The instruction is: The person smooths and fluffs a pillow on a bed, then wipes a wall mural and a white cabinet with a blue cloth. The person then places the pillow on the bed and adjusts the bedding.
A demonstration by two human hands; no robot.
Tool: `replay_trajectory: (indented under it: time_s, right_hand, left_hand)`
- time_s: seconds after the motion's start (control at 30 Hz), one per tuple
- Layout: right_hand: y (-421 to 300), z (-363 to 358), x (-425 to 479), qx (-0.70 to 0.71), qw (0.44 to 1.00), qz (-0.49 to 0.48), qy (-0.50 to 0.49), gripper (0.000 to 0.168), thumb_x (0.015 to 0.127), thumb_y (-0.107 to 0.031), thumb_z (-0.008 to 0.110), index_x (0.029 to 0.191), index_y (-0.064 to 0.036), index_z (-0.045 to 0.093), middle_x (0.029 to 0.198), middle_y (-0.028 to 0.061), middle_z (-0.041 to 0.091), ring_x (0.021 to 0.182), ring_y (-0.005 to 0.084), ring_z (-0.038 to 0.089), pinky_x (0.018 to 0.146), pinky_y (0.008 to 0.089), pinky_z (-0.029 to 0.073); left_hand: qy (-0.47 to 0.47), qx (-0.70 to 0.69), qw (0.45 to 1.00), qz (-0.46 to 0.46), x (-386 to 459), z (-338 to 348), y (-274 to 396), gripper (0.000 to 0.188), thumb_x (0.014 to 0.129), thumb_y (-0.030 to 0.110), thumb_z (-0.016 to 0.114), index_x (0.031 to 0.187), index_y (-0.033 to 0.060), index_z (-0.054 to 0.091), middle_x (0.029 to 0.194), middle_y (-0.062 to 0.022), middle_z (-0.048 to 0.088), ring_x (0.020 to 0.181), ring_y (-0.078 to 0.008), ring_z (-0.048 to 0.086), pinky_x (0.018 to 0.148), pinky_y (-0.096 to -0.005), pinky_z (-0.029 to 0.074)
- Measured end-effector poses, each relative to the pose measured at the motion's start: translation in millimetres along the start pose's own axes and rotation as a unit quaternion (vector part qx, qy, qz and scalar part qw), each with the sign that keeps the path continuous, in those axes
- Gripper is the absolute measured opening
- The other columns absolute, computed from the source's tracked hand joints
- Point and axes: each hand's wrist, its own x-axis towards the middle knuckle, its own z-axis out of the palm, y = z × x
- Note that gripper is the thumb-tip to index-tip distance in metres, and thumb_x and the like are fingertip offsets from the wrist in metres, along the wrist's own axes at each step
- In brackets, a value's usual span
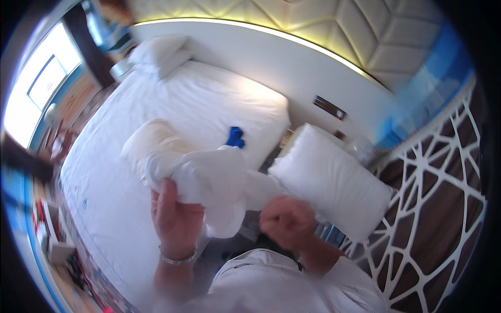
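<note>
White cloth (pixel 219 176), perhaps a pillowcase, hangs bunched in front of me over the near part of the bed. My left hand (pixel 176 219), with a metal band at the wrist, grips its near left edge between thumb and fingers. My right hand (pixel 287 219) is blurred and curled at the cloth's right end; whether it pinches the fabric cannot be made out. A cream-white pillow (pixel 150 141) lies on the bed just behind the cloth. Beyond the cloth, a small blue item (pixel 235 137) rests on the white sheet (pixel 117 219).
To my right a plump white pillow (pixel 332 180) lies beside the bed, near a bedside surface. Stacked white pillows (pixel 160 54) sit at the bed's head corner. A white lattice screen (pixel 422 195) stands at the far right. A shelf unit (pixel 58 250) is at the lower left.
</note>
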Motion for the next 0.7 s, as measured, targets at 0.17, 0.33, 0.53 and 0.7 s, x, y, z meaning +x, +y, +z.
replay_trajectory:
  time_s: [0.17,0.33,0.53,0.7]
  right_hand:
    - [-7.6,129.9,-23.0,-0.025,0.99,0.045,-0.129,0.046,0.077,-0.011,0.089,0.111,-0.005,0.06,0.1,0.0125,0.064,0.083,0.0253,0.065,0.074,0.034,0.054]
    - [9.0,215.5,-43.9,-0.12,0.982,0.081,-0.124,0.063,0.079,-0.019,0.088,0.127,-0.002,0.05,0.126,0.0211,0.057,0.114,0.0402,0.059,0.098,0.0476,0.05]
    - [27.0,246.9,-44.4,-0.106,0.986,0.041,-0.124,0.055,0.087,-0.006,0.07,0.137,0.001,0.047,0.134,0.0258,0.056,0.122,0.045,0.057,0.108,0.0523,0.044]
    - [16.4,250.5,-29.5,0.029,0.992,0.009,-0.124,0.052,0.092,-0.01,0.07,0.137,0.004,0.048,0.134,0.0283,0.057,0.125,0.046,0.055,0.109,0.0512,0.044]
  left_hand:
    - [0.033,0.048,0.996,0.073,-54.8,-7.3,75.5,0.038,0.114,0.023,0.046,0.15,0.0119,0.046,0.148,-0.0106,0.058,0.135,-0.0287,0.059,0.108,-0.0526,0.053]
    - [0.082,0.066,0.982,0.155,-98.2,-10.9,128.1,0.034,0.113,0.017,0.048,0.147,0.0128,0.051,0.145,-0.0098,0.061,0.135,-0.0296,0.059,0.11,-0.0587,0.051]
    - [0.107,0.099,0.957,0.25,-125.5,-17.0,155.9,0.032,0.112,0.016,0.049,0.144,0.0121,0.054,0.142,-0.0093,0.063,0.134,-0.0313,0.06,0.111,-0.0679,0.048]
    - [0.163,0.158,0.928,0.296,-130.3,-18.9,161.1,0.032,0.111,0.016,0.052,0.143,0.0092,0.053,0.139,-0.0102,0.065,0.13,-0.0326,0.062,0.11,-0.0701,0.049]
